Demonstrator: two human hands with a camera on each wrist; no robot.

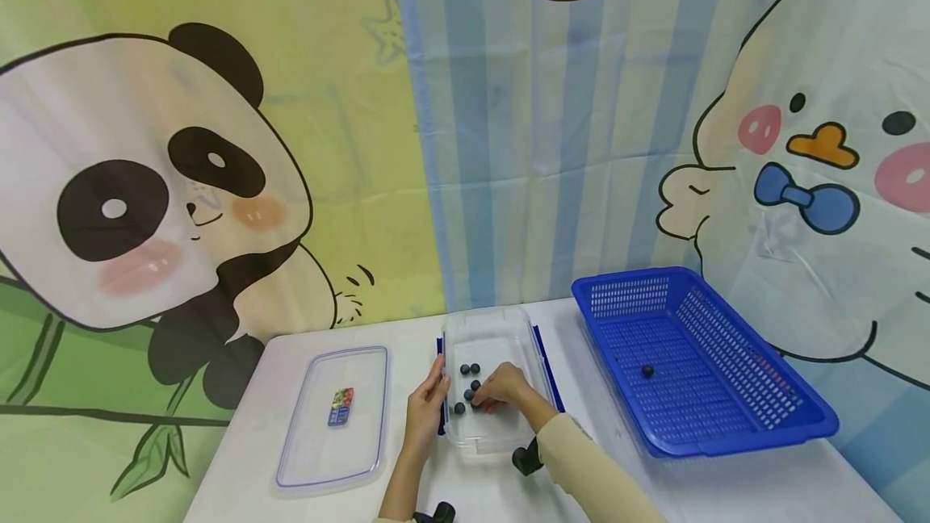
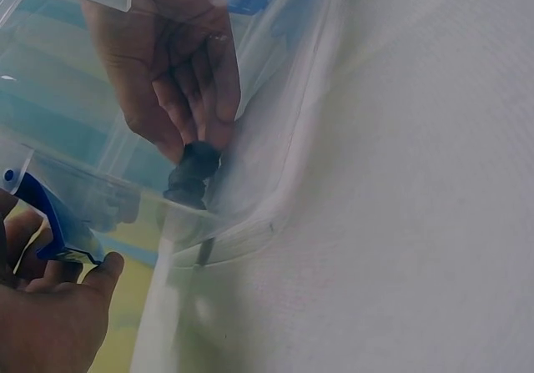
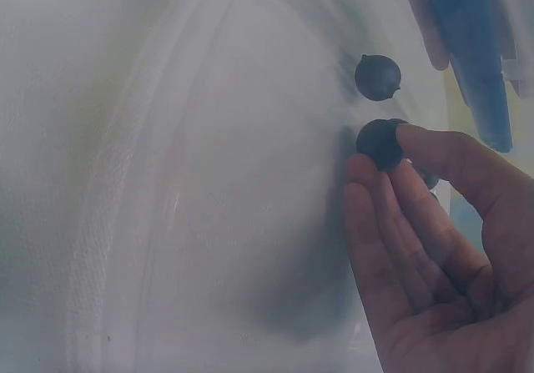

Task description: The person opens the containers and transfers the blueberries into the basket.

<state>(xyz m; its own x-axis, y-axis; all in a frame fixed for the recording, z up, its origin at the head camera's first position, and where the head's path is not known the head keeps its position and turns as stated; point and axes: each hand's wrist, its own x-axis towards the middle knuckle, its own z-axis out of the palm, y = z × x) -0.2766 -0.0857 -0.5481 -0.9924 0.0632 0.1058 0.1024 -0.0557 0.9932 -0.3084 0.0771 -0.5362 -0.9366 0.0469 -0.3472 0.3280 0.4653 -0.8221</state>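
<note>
A clear plastic box with blue side latches stands in the middle of the table, several dark round balls on its floor. My left hand grips the box's left side; in the left wrist view its fingers are around the blue latch. Reaching inside the box, my right hand pinches one dark ball between thumb and fingertips. Another dark ball, with small nubs, lies just beyond it in the right wrist view. Further balls there are partly hidden behind the thumb.
To the left, a clear lid lies flat, with a colourful label on it. A blue slotted basket sits on the right, holding one dark ball. Behind the table hangs a printed curtain.
</note>
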